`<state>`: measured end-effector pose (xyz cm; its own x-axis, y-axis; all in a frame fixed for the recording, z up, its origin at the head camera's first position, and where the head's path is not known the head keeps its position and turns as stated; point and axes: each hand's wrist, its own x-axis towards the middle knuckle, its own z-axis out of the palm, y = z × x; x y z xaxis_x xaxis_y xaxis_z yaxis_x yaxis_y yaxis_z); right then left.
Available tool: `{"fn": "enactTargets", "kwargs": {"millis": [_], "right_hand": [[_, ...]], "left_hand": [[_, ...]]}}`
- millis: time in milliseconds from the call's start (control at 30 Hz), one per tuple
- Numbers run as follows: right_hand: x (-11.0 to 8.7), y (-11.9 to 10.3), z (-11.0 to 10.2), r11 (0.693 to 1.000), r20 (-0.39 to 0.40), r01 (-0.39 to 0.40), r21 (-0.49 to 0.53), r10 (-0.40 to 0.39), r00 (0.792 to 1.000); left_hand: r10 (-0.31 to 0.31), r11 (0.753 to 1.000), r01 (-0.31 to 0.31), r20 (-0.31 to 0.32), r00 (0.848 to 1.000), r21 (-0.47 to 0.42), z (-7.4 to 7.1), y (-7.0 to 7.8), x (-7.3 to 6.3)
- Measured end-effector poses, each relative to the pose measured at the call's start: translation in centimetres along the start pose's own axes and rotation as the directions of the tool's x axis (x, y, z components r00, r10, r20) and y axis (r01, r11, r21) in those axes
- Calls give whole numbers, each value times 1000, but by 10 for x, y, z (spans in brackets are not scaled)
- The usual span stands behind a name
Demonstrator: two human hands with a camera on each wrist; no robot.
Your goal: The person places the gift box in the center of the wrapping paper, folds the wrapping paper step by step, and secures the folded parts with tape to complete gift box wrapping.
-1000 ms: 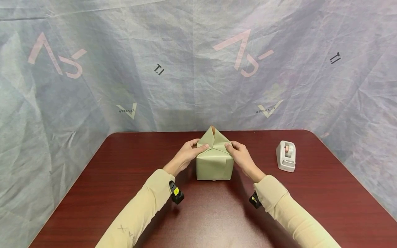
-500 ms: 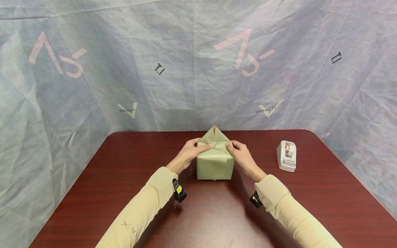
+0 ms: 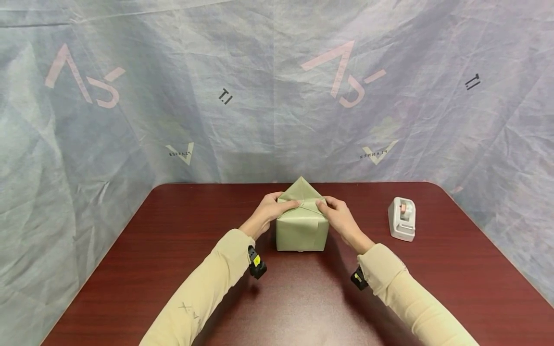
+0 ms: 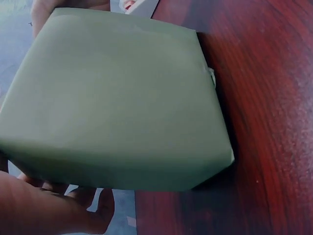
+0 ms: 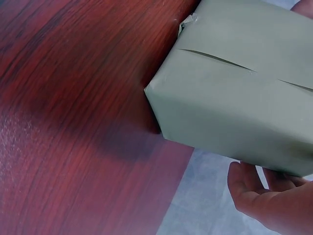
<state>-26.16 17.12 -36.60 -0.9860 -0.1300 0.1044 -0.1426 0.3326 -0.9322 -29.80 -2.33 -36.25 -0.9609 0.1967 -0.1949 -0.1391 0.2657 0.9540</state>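
A box wrapped in pale green paper (image 3: pixel 300 235) stands on the table. From its top rises a pointed paper flap (image 3: pixel 300 188), its sides folded in to a tip. My left hand (image 3: pixel 268 211) grips the left of the box, thumb laid across the top near the middle crease. On the other side, my right hand (image 3: pixel 340 218) holds the box's right upper edge, thumb on the folded paper. In the left wrist view, the left fingers (image 4: pixel 105 208) curl at the far side. The right wrist view shows the right fingers (image 5: pixel 239 188) bent close against the box.
A white tape dispenser (image 3: pixel 402 219) stands on the right of the dark red wooden table (image 3: pixel 298 298). Behind the table hangs a grey printed cloth (image 3: pixel 242 129). A small crumpled bit of tape or paper (image 5: pixel 186 23) sticks out at the box's lower edge.
My left thumb has slid right toward the middle of the top. The gap at the flap's tip, which showed a brownish inside, has closed. My right hand stays nearly in place.
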Motion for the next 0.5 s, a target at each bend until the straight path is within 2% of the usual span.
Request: {"fn": "enactTargets", "kwargs": {"millis": [67, 267, 500], "right_hand": [[0, 0, 0, 1000, 0, 2, 0, -2, 1000], [-1, -1, 1, 1000, -5, -7, 21, 7, 1000], [-1, -1, 1, 999, -3, -28, 42, 28, 1000]], "left_hand": [[8, 1000, -8, -11, 1000, 13, 2, 2, 0], [87, 994, -83, -57, 995, 75, 8, 6, 0], [38, 999, -38, -4, 999, 0, 4, 1, 3]]}}
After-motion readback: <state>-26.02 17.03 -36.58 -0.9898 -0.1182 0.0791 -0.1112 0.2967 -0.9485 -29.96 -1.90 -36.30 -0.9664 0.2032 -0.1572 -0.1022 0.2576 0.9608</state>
